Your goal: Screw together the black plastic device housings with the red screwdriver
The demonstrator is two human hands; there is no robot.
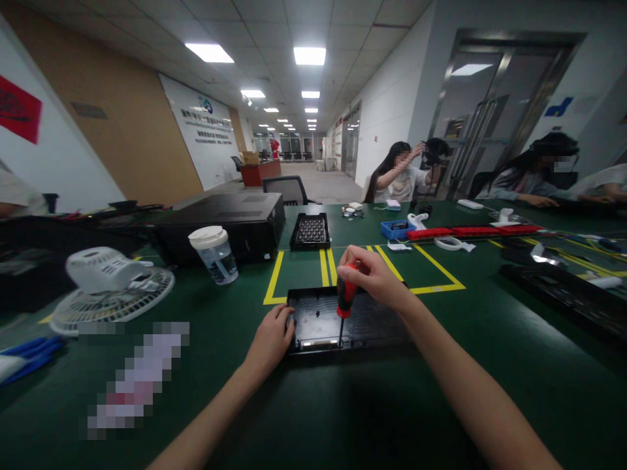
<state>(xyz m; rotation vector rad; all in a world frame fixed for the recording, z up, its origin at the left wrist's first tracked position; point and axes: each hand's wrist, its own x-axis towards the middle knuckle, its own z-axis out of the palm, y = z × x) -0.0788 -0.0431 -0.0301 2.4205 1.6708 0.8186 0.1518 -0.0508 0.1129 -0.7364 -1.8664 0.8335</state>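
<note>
A shallow black plastic casing (pixel 313 316) lies flat on the green table in front of me. My left hand (pixel 272 334) grips its left edge, fingers over the rim. My right hand (pixel 373 275) is closed round the red and black handle of a screwdriver (pixel 346 301), held nearly upright. The screwdriver's shaft points down to the casing's near side, beside a pale strip (pixel 319 343) set along that edge. Whether a screw sits under the tip is too small to see. My right hand and forearm hide part of the casing's right side.
To the left stand a lidded cup (pixel 213 256), a white fan (pixel 110 284) and a large black case (pixel 220 225). A black tray of small parts (pixel 311 232) lies ahead, a blue bin (pixel 396 228) further right. Yellow tape (pixel 274 277) marks the table (pixel 235 418). People sit across at right.
</note>
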